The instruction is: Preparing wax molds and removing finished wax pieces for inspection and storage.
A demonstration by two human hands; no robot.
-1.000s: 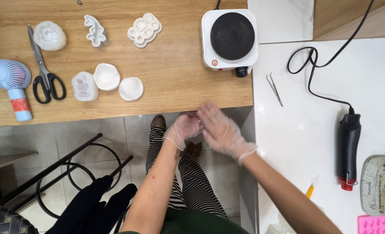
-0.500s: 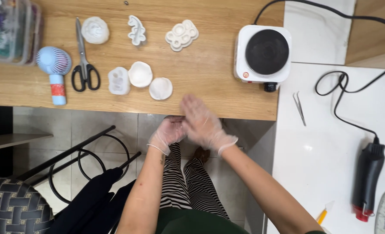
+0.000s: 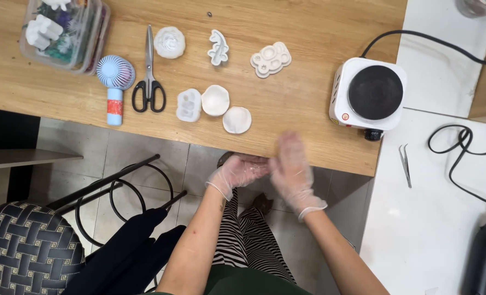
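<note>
Clear thin plastic gloves are covering both hands, which are meeting just below the near edge of the wooden table (image 3: 308, 33): the left hand (image 3: 237, 172) is lying loosely curled, fingers touching the right hand (image 3: 293, 173), which is blurred and spread open, holding nothing I can make out. On the table, a clear lidded container (image 3: 65, 33) is sitting at the far left corner, beside a blue handheld fan (image 3: 114, 82) with a red band.

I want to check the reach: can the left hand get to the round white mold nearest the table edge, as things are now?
Probably yes. The left hand is empty and sits just below the table edge, and the round white mold lies close above it with nothing between them.
</note>
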